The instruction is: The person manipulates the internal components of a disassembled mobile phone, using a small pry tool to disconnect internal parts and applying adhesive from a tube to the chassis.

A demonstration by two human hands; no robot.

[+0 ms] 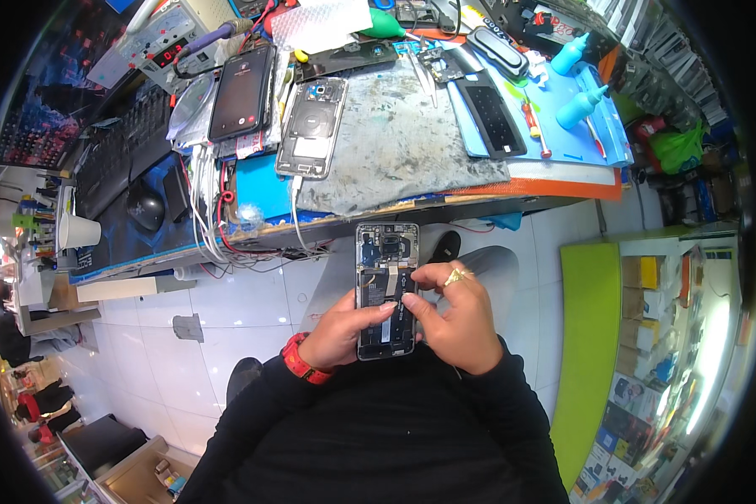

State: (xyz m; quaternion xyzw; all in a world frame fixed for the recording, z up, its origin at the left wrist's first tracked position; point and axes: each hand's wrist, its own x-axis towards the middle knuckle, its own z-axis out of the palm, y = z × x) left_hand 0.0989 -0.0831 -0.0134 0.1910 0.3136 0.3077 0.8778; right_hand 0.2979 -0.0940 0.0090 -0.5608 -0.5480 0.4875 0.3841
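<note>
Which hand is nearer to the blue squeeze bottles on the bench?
Right. The right hand sits below-left of the blue squeeze bottles; the left hand is farther left, across the opened phone.

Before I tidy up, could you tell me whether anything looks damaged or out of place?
The phone in both hands has no back cover, its insides exposed. A second opened phone lies on the stained grey mat, cable attached.

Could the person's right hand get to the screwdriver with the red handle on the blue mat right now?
Probably not at once: the right hand is busy on the opened phone over the lap, and the screwdriver lies far up the bench, though nothing covers it.
</note>
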